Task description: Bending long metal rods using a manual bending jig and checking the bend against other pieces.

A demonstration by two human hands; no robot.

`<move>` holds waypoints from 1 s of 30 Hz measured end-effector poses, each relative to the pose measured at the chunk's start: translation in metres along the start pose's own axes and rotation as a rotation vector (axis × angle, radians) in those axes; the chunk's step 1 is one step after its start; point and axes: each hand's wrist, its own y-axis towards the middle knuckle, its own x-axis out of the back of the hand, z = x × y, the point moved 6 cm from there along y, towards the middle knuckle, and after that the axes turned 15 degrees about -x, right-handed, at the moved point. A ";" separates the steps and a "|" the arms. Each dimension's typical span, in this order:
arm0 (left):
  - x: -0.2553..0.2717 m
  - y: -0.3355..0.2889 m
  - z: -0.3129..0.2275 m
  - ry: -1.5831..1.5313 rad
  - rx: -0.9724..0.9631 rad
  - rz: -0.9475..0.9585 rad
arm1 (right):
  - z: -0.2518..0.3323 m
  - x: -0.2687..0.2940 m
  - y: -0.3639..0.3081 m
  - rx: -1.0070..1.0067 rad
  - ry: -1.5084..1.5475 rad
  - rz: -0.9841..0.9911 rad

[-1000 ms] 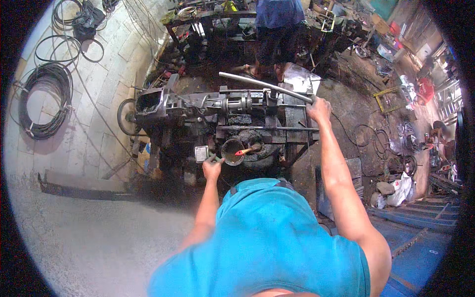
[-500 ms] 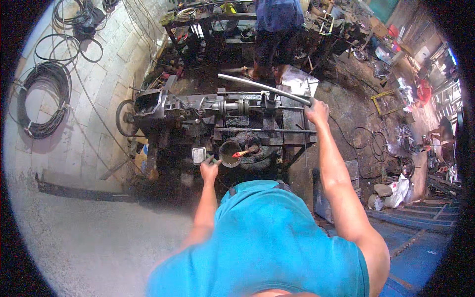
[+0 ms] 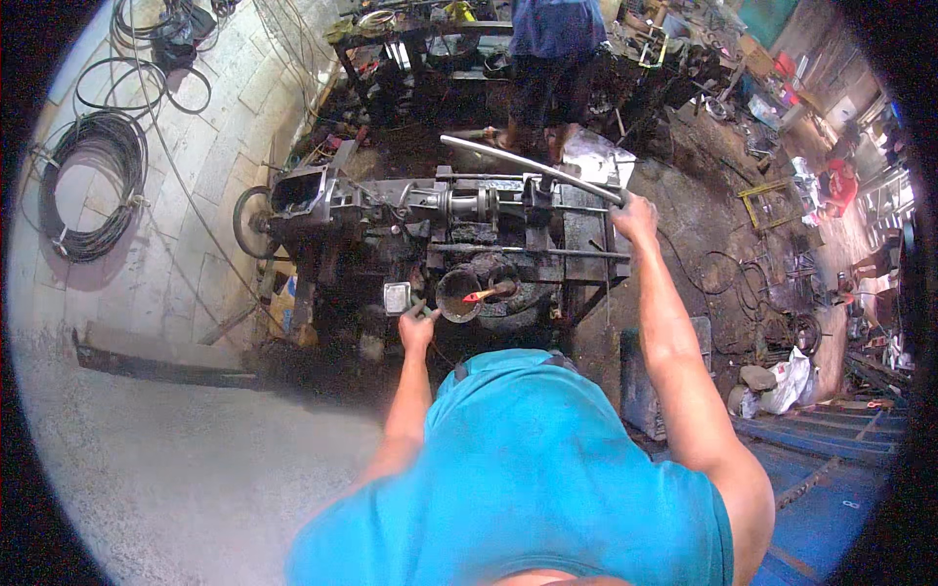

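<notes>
My right hand (image 3: 637,218) is closed around the near end of a long grey metal pipe (image 3: 528,165). The pipe slants up to the left above the dark, greasy machine (image 3: 474,205), which has a shaft and parallel bars. My left hand (image 3: 418,327) is low at the machine's front, its darkened fingers apart and nothing visible between them. Just past its fingertips is a small pale square box (image 3: 397,298). To its right stands a round dark container (image 3: 457,309), with a red-and-yellow brush (image 3: 480,295) lying across it. Whether the fingers touch the container's rim is hard to tell.
A handwheel (image 3: 252,223) sits at the machine's left end. Coiled cable (image 3: 93,186) hangs on the pale wall. Beyond the machine, another person (image 3: 557,49) stands by a cluttered bench (image 3: 430,31). A yellow frame (image 3: 767,203) and a white sack (image 3: 785,383) lie on the right.
The whole view has shifted slightly. The pipe stays in my right hand at nearly the same slant, and my left hand remains beside the square box and container.
</notes>
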 end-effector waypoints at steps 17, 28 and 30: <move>0.000 -0.004 -0.016 -0.136 -0.001 0.007 | 0.005 0.002 0.001 -0.023 -0.081 -0.001; -0.012 0.006 0.014 -0.152 -0.046 -0.021 | 0.002 0.000 -0.002 0.037 -0.072 -0.083; -0.008 0.001 0.000 -0.061 -0.085 -0.005 | -0.007 -0.002 0.000 0.023 -0.057 -0.089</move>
